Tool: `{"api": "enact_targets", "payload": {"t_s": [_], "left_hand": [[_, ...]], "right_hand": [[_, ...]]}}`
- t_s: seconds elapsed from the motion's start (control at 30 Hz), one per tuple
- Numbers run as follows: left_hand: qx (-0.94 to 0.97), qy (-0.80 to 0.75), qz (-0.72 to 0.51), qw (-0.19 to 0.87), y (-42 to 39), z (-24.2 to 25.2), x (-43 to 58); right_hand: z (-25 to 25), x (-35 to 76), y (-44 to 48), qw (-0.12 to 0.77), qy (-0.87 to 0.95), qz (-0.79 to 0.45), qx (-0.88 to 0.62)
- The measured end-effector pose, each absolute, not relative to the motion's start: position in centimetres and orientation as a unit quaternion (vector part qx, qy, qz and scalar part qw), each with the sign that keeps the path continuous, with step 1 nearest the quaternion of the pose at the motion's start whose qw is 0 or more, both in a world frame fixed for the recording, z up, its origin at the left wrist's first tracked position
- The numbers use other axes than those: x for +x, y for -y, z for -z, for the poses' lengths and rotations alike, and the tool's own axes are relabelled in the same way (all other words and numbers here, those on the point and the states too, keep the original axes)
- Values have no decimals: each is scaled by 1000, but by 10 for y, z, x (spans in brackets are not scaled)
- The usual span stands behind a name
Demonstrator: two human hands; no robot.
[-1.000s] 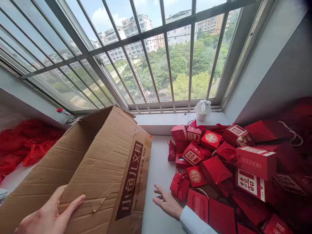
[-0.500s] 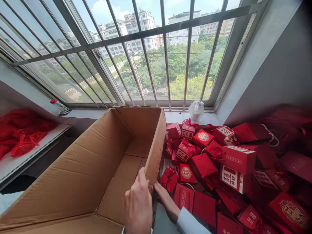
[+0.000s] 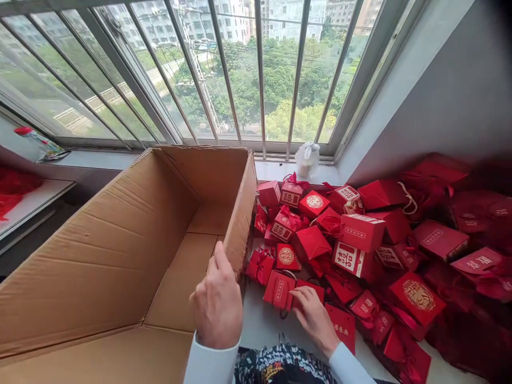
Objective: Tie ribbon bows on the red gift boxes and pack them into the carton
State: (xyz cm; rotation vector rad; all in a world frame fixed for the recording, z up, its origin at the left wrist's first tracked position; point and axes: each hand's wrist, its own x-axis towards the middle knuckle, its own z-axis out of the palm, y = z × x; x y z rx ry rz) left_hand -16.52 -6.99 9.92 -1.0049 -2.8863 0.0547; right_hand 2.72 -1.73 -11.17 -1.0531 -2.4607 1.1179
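Note:
A large open cardboard box (image 3: 120, 256) fills the lower left, with its brown inner walls showing. My left hand (image 3: 218, 305) grips the top edge of the box's right-hand wall (image 3: 239, 229), with the fingers reaching up the cardboard. To the right, my right hand (image 3: 314, 313) lies on a red paper gift bag (image 3: 308, 291), its fingertips on the bag; whether it grips the bag is hard to tell. Around it lies a heap of red gift boxes and bags, including a red box with a gold round seal (image 3: 286, 257).
More red bags and boxes (image 3: 416, 298) spread right to the grey wall. A white sill (image 3: 276, 172) holds a tied plastic bag (image 3: 308, 160). A barred window (image 3: 256, 69) stands behind. Red netting (image 3: 12, 184) lies on a white shelf at left. Patterned cloth (image 3: 280, 368) shows at the bottom.
My right hand has moved right, from the box's edge onto the red bags. The view has tilted lower, and the box now stands fully open compared with the oldest frame.

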Motion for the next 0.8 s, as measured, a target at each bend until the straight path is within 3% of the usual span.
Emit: {"api": "enact_targets", "payload": {"t_s": [0.13, 0.27, 0.37, 0.43, 0.5, 0.63, 0.8], "left_hand": [[-398, 907, 65, 119, 70, -96, -154], [-523, 790, 263, 180, 76, -85, -132], [-620, 683, 385, 31, 88, -53, -116], [-635, 655, 394, -113, 100, -26, -111], [-579, 692, 391, -184, 114, -2, -111], [-471, 776, 375, -189, 137, 27, -125], [-391, 797, 426, -172, 130, 38, -142]], "right_hand": [[119, 64, 8, 114, 855, -282, -419], [114, 21, 1, 65, 885, -268, -375], [119, -49, -2, 48, 894, -274, -351], [127, -91, -4, 27, 891, -280, -355], [133, -118, -6, 15, 884, -289, -368], [130, -128, -10, 39, 863, -313, -394], [90, -95, -30, 123, 812, -344, -455]]}}
